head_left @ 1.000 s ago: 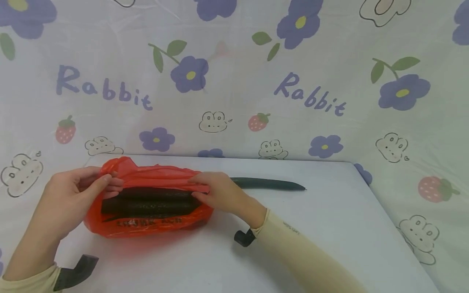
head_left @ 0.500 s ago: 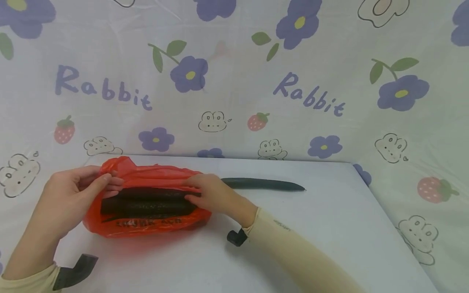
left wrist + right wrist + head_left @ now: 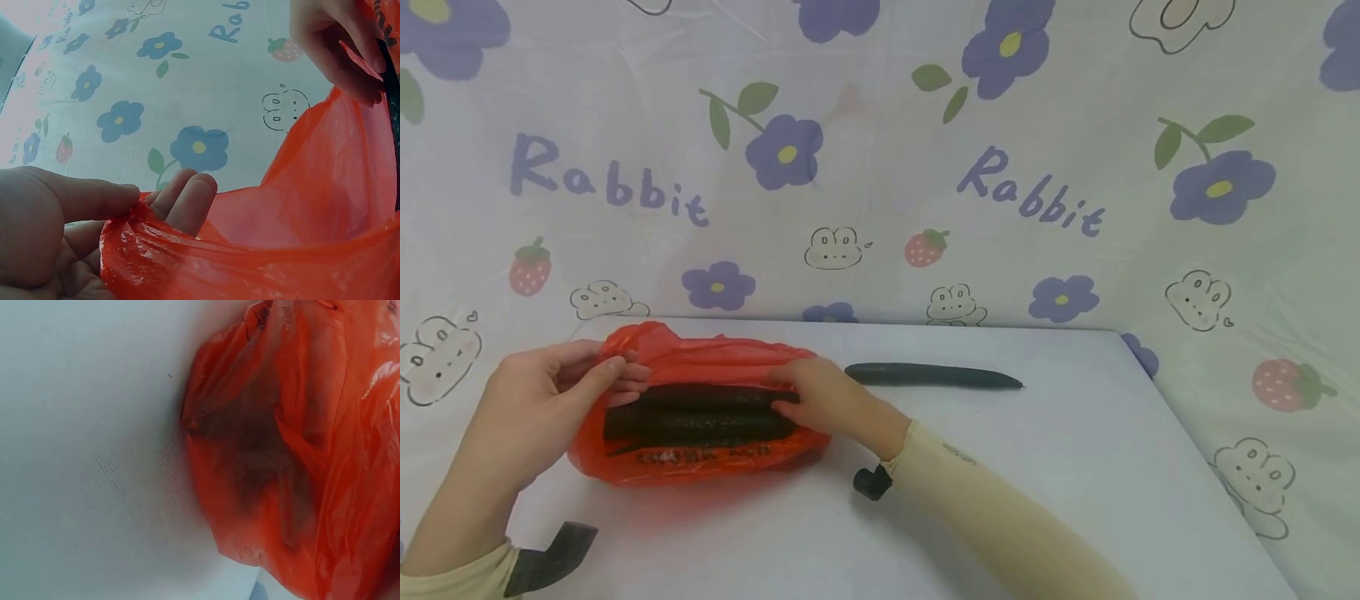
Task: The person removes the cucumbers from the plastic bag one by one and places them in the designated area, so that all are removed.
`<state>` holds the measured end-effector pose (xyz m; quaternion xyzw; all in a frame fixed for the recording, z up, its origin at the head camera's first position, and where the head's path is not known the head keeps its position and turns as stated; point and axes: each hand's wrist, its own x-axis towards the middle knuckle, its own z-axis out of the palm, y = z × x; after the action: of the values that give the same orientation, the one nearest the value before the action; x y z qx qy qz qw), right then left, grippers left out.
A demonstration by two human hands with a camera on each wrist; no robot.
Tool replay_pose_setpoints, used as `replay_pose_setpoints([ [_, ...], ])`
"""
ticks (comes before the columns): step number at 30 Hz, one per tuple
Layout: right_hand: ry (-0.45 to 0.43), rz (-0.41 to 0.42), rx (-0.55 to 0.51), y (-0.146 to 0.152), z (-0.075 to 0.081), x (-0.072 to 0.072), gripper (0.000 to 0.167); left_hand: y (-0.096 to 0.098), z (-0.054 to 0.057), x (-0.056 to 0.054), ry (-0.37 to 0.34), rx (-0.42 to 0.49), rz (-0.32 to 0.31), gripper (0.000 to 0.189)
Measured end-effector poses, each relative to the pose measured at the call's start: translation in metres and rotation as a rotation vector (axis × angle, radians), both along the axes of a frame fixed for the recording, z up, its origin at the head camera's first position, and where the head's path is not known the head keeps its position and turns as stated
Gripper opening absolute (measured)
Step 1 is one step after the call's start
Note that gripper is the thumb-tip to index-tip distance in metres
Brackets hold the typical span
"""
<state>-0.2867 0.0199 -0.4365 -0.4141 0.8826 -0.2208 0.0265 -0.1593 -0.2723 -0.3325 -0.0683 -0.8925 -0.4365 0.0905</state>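
Observation:
A red plastic bag [image 3: 722, 352] lies on its side on the left of the table, its mouth spread toward the head camera. Dark green cucumbers [image 3: 700, 423] lie side by side inside it. My left hand [image 3: 538, 412] pinches the bag's left rim; in the left wrist view the thumb presses the gathered plastic [image 3: 162, 250] against the fingers. At the bag's right end, my right hand [image 3: 831, 400] has its thumb and fingers around the end of a cucumber. The bag's crinkled outside [image 3: 281, 456] fills the right of the right wrist view.
A single cucumber [image 3: 932, 376] lies on the white table [image 3: 1075, 467] behind and right of the bag. A cloth [image 3: 865, 167] printed with flowers, rabbits and strawberries hangs behind the table. Black wrist mounts [image 3: 553, 558] stick out from both cuffs.
My right hand has slid left along the bag's mouth, uncovering the near end of the loose cucumber. My left hand and the bag have stayed almost in place.

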Motion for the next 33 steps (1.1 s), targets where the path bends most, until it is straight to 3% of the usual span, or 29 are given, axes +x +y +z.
replay_pose_setpoints([
  [4, 0.045, -0.025, 0.051, -0.003, -0.004, -0.005, 0.037, 0.001, 0.001, -0.001, -0.013, -0.009, 0.006, 0.031],
  [10, 0.044, -0.072, 0.104, -0.007, -0.007, -0.005, 0.039, 0.002, 0.0, -0.001, -0.009, 0.002, -0.002, 0.03],
  [17, 0.095, -0.074, 0.147, -0.01, -0.004, -0.004, 0.036, 0.003, -0.001, -0.001, -0.006, 0.019, -0.011, 0.029],
  [33, 0.104, -0.093, 0.147, -0.017, -0.011, 0.001, 0.033, 0.004, -0.004, -0.002, -0.019, 0.014, -0.007, 0.032],
])
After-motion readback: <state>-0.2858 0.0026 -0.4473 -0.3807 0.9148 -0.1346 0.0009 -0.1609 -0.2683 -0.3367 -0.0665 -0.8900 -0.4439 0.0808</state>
